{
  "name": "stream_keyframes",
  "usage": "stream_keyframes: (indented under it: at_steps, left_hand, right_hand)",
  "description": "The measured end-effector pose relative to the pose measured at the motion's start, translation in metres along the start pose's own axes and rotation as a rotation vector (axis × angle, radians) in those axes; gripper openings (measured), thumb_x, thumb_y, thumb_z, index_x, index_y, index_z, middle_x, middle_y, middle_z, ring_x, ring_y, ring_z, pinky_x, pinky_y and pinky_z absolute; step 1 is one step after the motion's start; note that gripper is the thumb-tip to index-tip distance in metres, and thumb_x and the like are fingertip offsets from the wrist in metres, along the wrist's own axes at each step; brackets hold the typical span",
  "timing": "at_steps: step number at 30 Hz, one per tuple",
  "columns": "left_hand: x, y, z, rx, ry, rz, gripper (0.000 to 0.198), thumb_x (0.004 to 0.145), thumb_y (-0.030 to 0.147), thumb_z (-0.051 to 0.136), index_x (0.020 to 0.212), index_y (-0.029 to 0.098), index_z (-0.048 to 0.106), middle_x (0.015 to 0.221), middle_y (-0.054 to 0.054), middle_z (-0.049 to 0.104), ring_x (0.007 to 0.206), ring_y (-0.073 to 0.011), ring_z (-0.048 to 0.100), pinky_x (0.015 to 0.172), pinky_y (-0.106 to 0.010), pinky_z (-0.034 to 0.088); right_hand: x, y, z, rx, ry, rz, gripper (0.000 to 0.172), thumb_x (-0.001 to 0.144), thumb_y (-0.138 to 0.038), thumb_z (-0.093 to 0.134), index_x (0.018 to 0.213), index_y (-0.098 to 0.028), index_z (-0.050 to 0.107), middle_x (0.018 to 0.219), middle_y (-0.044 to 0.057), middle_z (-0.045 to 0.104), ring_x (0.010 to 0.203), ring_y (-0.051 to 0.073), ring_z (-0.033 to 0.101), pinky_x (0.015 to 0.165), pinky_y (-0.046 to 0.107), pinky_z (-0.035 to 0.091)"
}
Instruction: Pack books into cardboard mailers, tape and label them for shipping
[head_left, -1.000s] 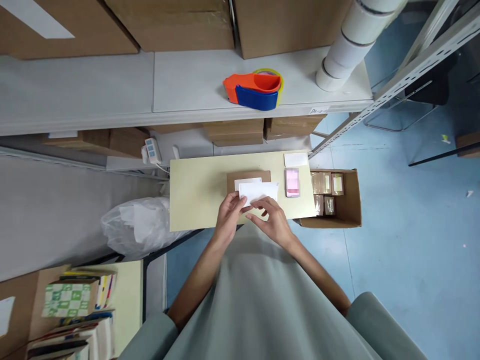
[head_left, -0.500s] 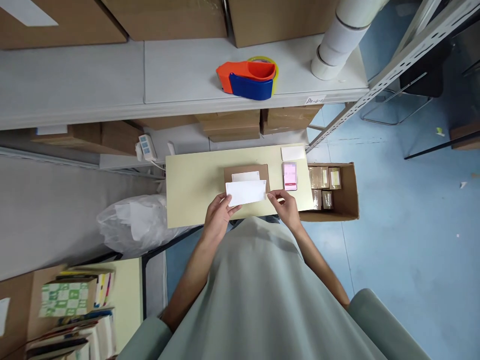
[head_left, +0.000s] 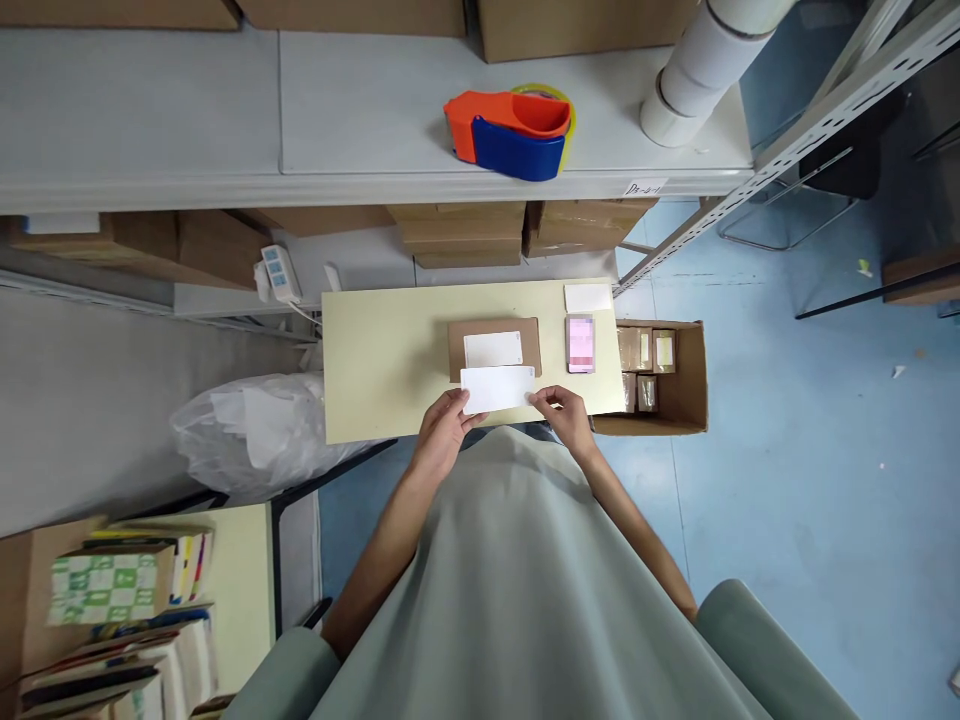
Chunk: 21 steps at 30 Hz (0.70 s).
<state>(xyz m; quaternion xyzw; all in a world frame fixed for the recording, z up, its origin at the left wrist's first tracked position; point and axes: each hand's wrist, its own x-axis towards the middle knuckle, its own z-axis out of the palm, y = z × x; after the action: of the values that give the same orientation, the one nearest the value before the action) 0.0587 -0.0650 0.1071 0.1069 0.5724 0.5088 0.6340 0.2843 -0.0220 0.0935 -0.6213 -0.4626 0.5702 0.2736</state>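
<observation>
white label sheet (head_left: 498,388) pinched at both ends by left hand (head_left: 444,437) and right hand (head_left: 568,417), stretched flat just below centre-frame cardboard box (head_left: 493,347) on table (head_left: 382,360).

Pale table (head_left: 382,360) bears a brown parcel (head_left: 456,350), phone (head_left: 580,343), white card (head_left: 588,297).

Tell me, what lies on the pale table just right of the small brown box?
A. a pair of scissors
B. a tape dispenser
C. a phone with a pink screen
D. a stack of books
C: a phone with a pink screen lies flat on the table, just right of the brown box; the orange and blue tape dispenser sits up on the shelf.
</observation>
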Motion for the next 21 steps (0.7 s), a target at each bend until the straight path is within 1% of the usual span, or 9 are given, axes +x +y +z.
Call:
stream_keyframes:
  at_steps: [2, 5, 7, 9, 11, 15, 18, 21]
  left_hand:
    - [0.005, -0.007, -0.005, 0.003, -0.002, -0.015, 0.043, 0.079, 0.053, 0.089, 0.093, 0.022, 0.064, 0.109, -0.006, 0.078, 0.118, -0.0279, 0.073, 0.104, -0.048, 0.063]
    - [0.017, -0.021, -0.015, 0.017, 0.023, -0.041, 0.044, 0.074, 0.053, 0.091, 0.090, 0.022, 0.063, 0.104, -0.005, 0.076, 0.109, -0.0244, 0.074, 0.102, -0.048, 0.065]
    - [0.025, -0.030, -0.021, 0.037, 0.049, -0.048, 0.046, 0.071, 0.053, 0.092, 0.087, 0.022, 0.063, 0.102, -0.004, 0.074, 0.102, -0.0221, 0.073, 0.100, -0.048, 0.066]
    - [0.034, -0.037, -0.028, 0.068, 0.072, -0.037, 0.048, 0.069, 0.056, 0.092, 0.087, 0.022, 0.064, 0.100, -0.004, 0.073, 0.100, -0.0210, 0.072, 0.099, -0.047, 0.066]
    - [0.044, -0.042, -0.032, 0.107, 0.090, -0.014, 0.049, 0.069, 0.058, 0.092, 0.088, 0.021, 0.066, 0.100, -0.005, 0.073, 0.101, -0.0211, 0.071, 0.098, -0.045, 0.066]
    - [0.073, -0.045, -0.034, 0.193, 0.144, 0.066, 0.051, 0.070, 0.061, 0.090, 0.093, 0.019, 0.071, 0.107, -0.009, 0.076, 0.107, -0.0244, 0.072, 0.094, -0.043, 0.066]
    - [0.102, -0.044, -0.031, 0.277, 0.205, 0.151, 0.049, 0.076, 0.059, 0.085, 0.097, 0.017, 0.072, 0.109, -0.013, 0.078, 0.106, -0.0273, 0.074, 0.089, -0.042, 0.065]
    - [0.128, -0.043, -0.028, 0.388, 0.235, 0.223, 0.042, 0.083, 0.055, 0.078, 0.097, 0.016, 0.073, 0.104, -0.014, 0.079, 0.100, -0.0286, 0.075, 0.086, -0.041, 0.064]
  right_hand:
    - [0.001, 0.006, 0.001, -0.013, -0.010, 0.012, 0.046, 0.084, -0.068, 0.076, 0.081, -0.022, 0.070, 0.089, 0.006, 0.077, 0.084, 0.022, 0.069, 0.082, 0.035, 0.056]
    - [0.006, 0.016, 0.002, -0.044, -0.041, 0.011, 0.048, 0.085, -0.070, 0.074, 0.081, -0.023, 0.070, 0.088, 0.006, 0.077, 0.084, 0.022, 0.069, 0.083, 0.036, 0.057]
    - [0.012, 0.024, 0.003, -0.068, -0.068, 0.013, 0.050, 0.084, -0.072, 0.072, 0.080, -0.023, 0.069, 0.087, 0.006, 0.076, 0.083, 0.022, 0.068, 0.080, 0.035, 0.058]
    - [0.020, 0.030, 0.004, -0.093, -0.079, 0.023, 0.053, 0.082, -0.076, 0.071, 0.079, -0.023, 0.068, 0.085, 0.006, 0.075, 0.081, 0.022, 0.067, 0.073, 0.033, 0.057]
    - [0.030, 0.033, 0.005, -0.120, -0.075, 0.030, 0.056, 0.080, -0.079, 0.069, 0.078, -0.023, 0.067, 0.083, 0.006, 0.074, 0.079, 0.021, 0.066, 0.068, 0.032, 0.054]
    - [0.055, 0.032, 0.010, -0.167, -0.049, -0.012, 0.058, 0.082, -0.080, 0.068, 0.074, -0.023, 0.063, 0.076, 0.004, 0.069, 0.072, 0.019, 0.060, 0.065, 0.030, 0.048]
    - [0.079, 0.028, 0.016, -0.233, -0.030, -0.047, 0.055, 0.088, -0.075, 0.065, 0.072, -0.023, 0.059, 0.071, 0.002, 0.065, 0.067, 0.017, 0.055, 0.063, 0.029, 0.042]
    - [0.102, 0.022, 0.023, -0.381, 0.006, -0.026, 0.046, 0.098, -0.060, 0.062, 0.071, -0.023, 0.058, 0.070, 0.002, 0.066, 0.068, 0.018, 0.057, 0.063, 0.029, 0.040]
